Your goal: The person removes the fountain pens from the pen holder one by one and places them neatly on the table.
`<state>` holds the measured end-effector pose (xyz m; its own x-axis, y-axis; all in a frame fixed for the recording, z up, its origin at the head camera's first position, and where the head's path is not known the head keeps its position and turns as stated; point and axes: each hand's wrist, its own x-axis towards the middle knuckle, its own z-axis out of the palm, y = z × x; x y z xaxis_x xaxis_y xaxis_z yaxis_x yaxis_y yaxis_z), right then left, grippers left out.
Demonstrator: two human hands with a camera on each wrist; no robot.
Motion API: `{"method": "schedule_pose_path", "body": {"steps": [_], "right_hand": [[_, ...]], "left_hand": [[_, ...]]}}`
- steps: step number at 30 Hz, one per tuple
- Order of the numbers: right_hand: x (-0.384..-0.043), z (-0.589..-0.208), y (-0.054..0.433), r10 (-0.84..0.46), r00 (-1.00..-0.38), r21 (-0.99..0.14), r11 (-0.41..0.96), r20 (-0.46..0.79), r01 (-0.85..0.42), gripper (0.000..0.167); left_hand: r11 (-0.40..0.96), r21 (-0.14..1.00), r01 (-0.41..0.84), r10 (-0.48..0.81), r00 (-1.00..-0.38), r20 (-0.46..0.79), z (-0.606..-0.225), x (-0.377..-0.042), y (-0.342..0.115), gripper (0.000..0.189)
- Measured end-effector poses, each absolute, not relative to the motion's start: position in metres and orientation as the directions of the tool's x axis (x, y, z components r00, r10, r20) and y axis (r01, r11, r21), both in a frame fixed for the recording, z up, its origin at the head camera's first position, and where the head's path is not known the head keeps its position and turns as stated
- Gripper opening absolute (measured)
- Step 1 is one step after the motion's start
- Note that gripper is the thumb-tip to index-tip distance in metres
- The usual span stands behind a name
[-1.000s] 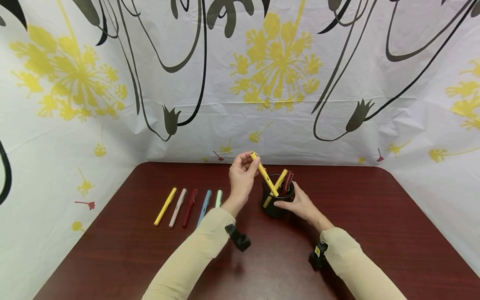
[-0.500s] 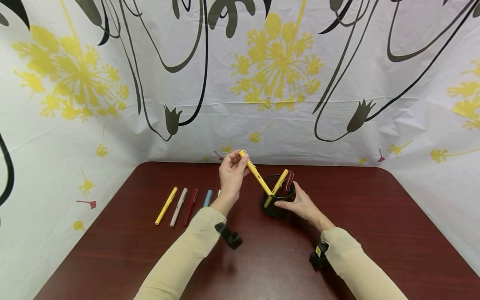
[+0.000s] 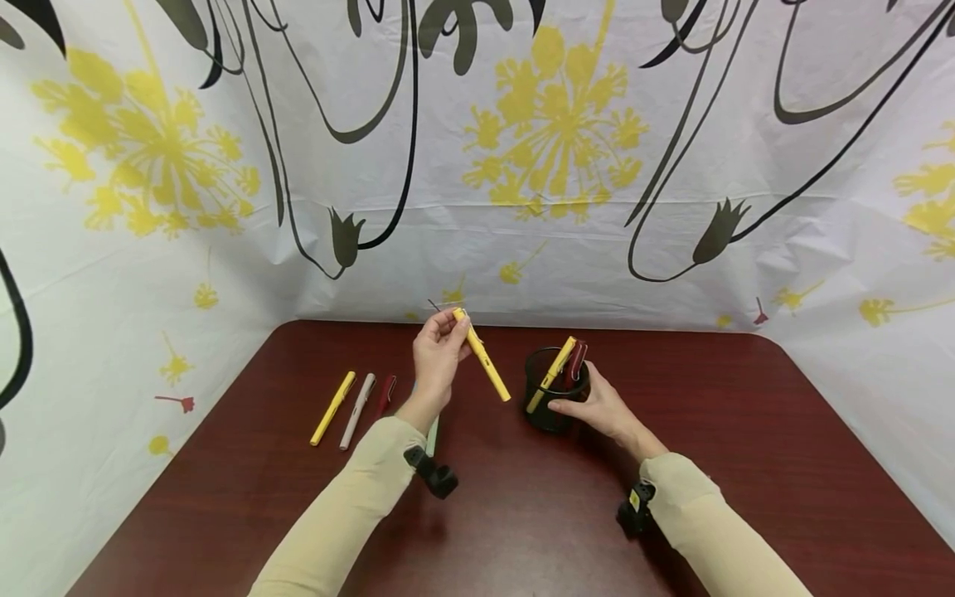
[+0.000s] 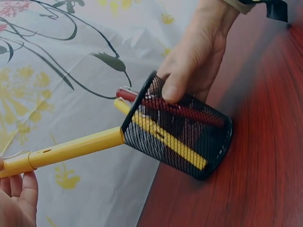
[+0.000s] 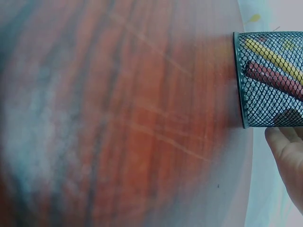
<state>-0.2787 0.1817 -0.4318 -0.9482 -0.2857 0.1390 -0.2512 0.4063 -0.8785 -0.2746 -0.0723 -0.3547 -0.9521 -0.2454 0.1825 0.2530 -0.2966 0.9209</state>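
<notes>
My left hand pinches a yellow pen near its clip end, just above the table. The pen slants down to the right, its lower end apart from the cup in the head view. At the right, my right hand grips the side of a black mesh pen cup, thumb across its front. Inside the cup lean another yellow pen and dark red pens, seen through the mesh in the left wrist view. The right wrist view shows the cup's base and part of the right hand.
Left of the cup lies a row of pens: yellow, pale grey, dark red and light green, partly hidden by the left arm. A patterned cloth hangs behind the dark red-brown table.
The left hand has moved left with the yellow pen, whose lower end has come out of the cup. The right hand stays on the cup.
</notes>
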Motion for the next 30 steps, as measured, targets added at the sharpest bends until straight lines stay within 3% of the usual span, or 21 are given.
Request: {"method": "schedule_pose_path", "body": {"steps": [8, 19, 30], "right_hand": [[-0.278, -0.432, 0.182, -0.290, -0.948, -0.876, 0.414, 0.130, -0.247, 0.088], [-0.277, -0.431, 0.181, -0.293, -0.947, -0.893, 0.381, 0.129, -0.240, 0.085], [-0.279, -0.431, 0.181, -0.296, -0.945, -0.887, 0.388, 0.139, -0.252, 0.083]], "left_hand": [[-0.273, 0.933, 0.235, -0.258, -0.952, 0.164, -0.360, -0.274, -0.082, 0.027], [-0.140, 0.969, 0.205, -0.257, -0.952, 0.165, -0.367, -0.275, -0.113, 0.029], [0.006, 0.997, 0.074, -0.246, -0.966, 0.073, -0.376, -0.275, -0.166, 0.034]]}}
